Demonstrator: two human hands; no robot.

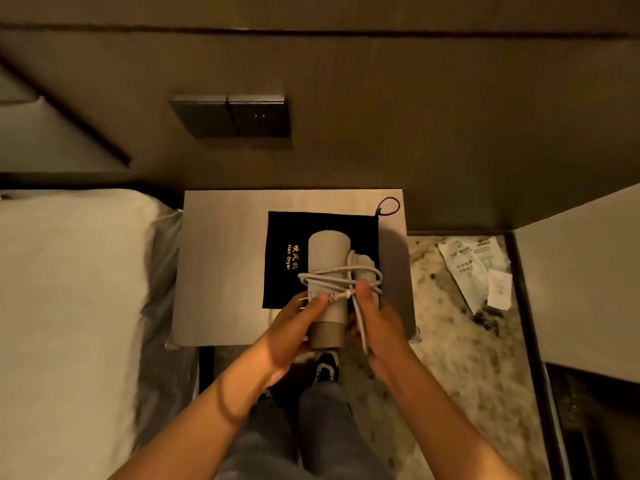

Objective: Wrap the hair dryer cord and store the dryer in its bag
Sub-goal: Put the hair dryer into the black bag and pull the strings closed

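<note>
Both hands grip 1 beige cylindrical plastic hair dryer [328, 271]: left hand [298, 327] at its barrel, right hand [375, 323] pinching the grey looped cord [341, 273], the black cloth drawstring bag [282, 258] beyond them.

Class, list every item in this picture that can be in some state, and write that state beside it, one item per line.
hair dryer: held in both hands above the bag, handle folded
cord: looped around the dryer, last stretch loose
bag: flat on the nightstand, not holding the dryer
drawstring: slack, lying in a loop
left hand: gripping the dryer
right hand: gripping dryer and cord
paper packets: lying on the floor
</note>
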